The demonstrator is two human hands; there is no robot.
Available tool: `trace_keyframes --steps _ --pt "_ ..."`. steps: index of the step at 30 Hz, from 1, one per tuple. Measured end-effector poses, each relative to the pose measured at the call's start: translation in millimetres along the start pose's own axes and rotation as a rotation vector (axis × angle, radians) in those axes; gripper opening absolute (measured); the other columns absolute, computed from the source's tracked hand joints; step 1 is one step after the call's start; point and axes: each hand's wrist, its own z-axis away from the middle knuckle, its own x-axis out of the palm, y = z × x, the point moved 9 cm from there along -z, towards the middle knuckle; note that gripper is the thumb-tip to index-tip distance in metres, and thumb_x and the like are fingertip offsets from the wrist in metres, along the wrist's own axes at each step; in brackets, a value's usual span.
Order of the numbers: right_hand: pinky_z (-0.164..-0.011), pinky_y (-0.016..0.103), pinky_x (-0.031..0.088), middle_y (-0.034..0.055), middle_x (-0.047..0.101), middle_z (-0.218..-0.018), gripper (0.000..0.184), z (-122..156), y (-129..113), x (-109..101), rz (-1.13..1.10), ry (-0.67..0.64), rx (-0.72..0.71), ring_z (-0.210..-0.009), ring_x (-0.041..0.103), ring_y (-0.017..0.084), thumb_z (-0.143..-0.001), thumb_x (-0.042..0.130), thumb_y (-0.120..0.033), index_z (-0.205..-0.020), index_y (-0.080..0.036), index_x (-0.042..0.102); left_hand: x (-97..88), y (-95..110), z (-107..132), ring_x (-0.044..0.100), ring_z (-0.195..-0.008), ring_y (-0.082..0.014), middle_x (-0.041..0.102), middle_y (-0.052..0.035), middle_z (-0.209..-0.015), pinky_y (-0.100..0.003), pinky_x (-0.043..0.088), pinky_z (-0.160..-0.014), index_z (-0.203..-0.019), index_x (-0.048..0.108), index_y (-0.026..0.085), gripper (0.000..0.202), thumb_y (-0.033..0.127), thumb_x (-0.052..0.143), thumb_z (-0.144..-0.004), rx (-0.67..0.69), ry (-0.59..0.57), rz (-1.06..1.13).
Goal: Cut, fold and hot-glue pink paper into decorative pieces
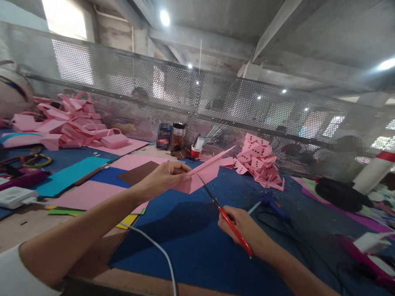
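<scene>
A folded piece of pink paper [203, 171] is held up over the blue mat [189, 257], pinched at its left end by my left hand [168, 177]. My right hand [240, 227] is closed around red-handled scissors [235, 231], whose tip reaches the lower edge of the paper. From this angle I cannot tell how far the blades are apart. Just right of the scissors lies a blue glue gun [273, 204]. Beneath my left forearm are pink, brown and blue sheets [109, 177].
Pink paper strips [75, 123] are heaped at the left, near a turquoise sheet [72, 173]. Dotted pink pieces [257, 158] pile up against the mesh screen [215, 99]. A white cable [161, 247] crosses the front. Purple power strips [369, 262] lie on both sides.
</scene>
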Motion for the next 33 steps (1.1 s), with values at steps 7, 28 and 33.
trace_keyframes --steps 7,28,33 --pt "-0.047 0.02 0.024 -0.0061 0.041 -0.057 0.014 2 -5 -3 0.016 0.028 0.01 -0.049 0.036 0.007 -0.084 0.048 -0.021 -0.07 -0.018 0.048 0.4 2 -1 0.057 -0.07 -0.011 0.066 -0.0019 -0.08 -0.021 0.04 -0.061 -0.095 0.067 0.015 0.026 0.037 0.067 -0.08 0.014 0.004 -0.022" --pt "-0.047 0.021 0.024 -0.0047 0.045 -0.057 0.016 3 -7 -4 0.042 0.02 0.021 -0.05 0.037 0.007 -0.084 0.05 -0.024 -0.07 -0.018 0.049 0.0 2 0 0.056 -0.066 -0.0122 0.066 -0.0019 -0.078 -0.023 0.039 -0.059 -0.095 0.066 0.016 0.029 0.04 0.066 -0.079 0.012 -0.003 -0.052" --pt "-0.047 0.021 0.025 -0.0057 0.043 -0.057 0.013 4 -9 -3 0.037 0.003 0.055 -0.049 0.037 0.007 -0.083 0.049 -0.022 -0.07 -0.018 0.049 -0.8 2 0 0.054 -0.066 -0.0118 0.065 -0.0019 -0.078 -0.022 0.038 -0.058 -0.096 0.066 0.015 0.029 0.04 0.065 -0.081 0.029 -0.004 -0.062"
